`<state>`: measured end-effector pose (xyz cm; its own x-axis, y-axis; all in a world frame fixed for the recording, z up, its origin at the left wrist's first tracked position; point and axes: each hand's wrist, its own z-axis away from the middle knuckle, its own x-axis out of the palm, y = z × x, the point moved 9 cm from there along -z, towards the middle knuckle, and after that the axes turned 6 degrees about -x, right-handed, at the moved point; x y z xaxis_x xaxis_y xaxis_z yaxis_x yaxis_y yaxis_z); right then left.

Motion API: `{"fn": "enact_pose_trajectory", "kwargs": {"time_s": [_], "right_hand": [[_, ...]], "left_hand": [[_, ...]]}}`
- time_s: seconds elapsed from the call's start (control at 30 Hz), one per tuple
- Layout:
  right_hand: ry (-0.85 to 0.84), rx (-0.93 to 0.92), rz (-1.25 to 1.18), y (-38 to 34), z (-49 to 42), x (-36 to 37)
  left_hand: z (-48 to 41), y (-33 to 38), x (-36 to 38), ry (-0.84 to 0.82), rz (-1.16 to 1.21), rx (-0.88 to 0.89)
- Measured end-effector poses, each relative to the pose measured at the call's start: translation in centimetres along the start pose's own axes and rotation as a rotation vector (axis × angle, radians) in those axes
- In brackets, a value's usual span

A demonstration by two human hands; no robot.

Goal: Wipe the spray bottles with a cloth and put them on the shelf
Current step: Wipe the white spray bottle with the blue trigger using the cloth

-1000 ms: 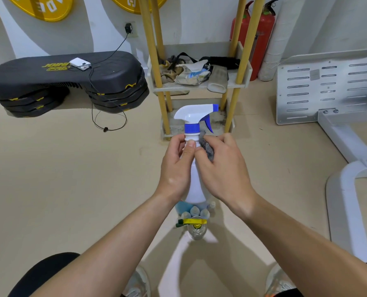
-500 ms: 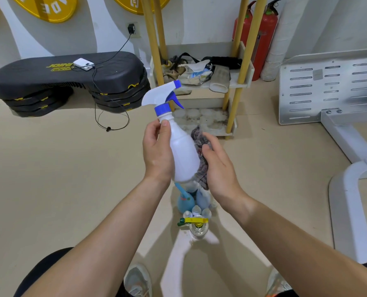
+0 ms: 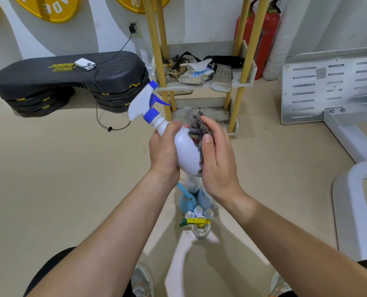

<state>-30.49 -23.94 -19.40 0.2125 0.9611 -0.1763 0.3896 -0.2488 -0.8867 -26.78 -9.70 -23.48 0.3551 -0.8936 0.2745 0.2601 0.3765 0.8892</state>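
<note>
Beige floor [image 3: 49, 179] stretches to a yellow-posted shelf [image 3: 201, 84] by the wall. Above it, the left hand [image 3: 164, 151] wraps its fingers around a tilted white spray bottle [image 3: 184, 146], nozzle up-left. The right hand [image 3: 217, 161] presses a grey cloth [image 3: 198, 130] against the bottle's side, fingers together.

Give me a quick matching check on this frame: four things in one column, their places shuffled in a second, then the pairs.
Things:
1. white spray bottle
2. cloth
3. yellow-topped bottle
4. white charger

Places:
A. on the floor, below the hands
B. on the black step platform
C. held tilted in the left hand
D. pressed against the bottle by the right hand

Pairs: 1-C, 2-D, 3-A, 4-B
</note>
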Motion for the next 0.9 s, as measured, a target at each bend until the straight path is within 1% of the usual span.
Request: {"fn": "enact_pose_trajectory", "kwargs": {"time_s": [0.07,0.1,0.27,0.43,0.5,0.57,0.7,0.77,0.87,0.9], "right_hand": [[0.038,-0.002,0.011,0.3,0.1,-0.2],[0.063,0.031,-0.005,0.8,0.2,-0.3],[0.188,0.360,-0.151,3.3,0.5,-0.6],[0.299,0.654,-0.298,5.3,0.7,-0.8],[0.338,0.718,-0.331,5.5,1.7,-0.4],[0.324,0.721,-0.278,5.0,3.1,0.3],[0.245,0.658,-0.150,3.2,5.2,1.1],[0.260,0.578,-0.110,2.4,4.8,0.3],[0.266,0.398,-0.067,1.0,3.0,-0.6],[0.266,0.378,-0.068,0.9,2.5,-0.7]], "left_hand": [[-0.3,-0.1,-0.2,0.019,0.037,-0.028],[-0.4,-0.2,-0.3,0.031,0.055,-0.043],[-0.9,-1.7,-0.2,0.078,0.160,-0.164],[-1.2,-2.6,0.5,0.040,0.226,-0.220],[-1.6,-3.0,0.7,0.017,0.254,-0.238],[-1.9,-2.8,0.7,0.023,0.268,-0.238],[-2.5,-2.3,0.1,0.063,0.285,-0.213],[-2.4,-2.4,0.1,0.073,0.278,-0.200],[-2.2,-2.7,0.1,0.085,0.273,-0.194],[-2.2,-2.9,0.1,0.090,0.274,-0.195]]}}
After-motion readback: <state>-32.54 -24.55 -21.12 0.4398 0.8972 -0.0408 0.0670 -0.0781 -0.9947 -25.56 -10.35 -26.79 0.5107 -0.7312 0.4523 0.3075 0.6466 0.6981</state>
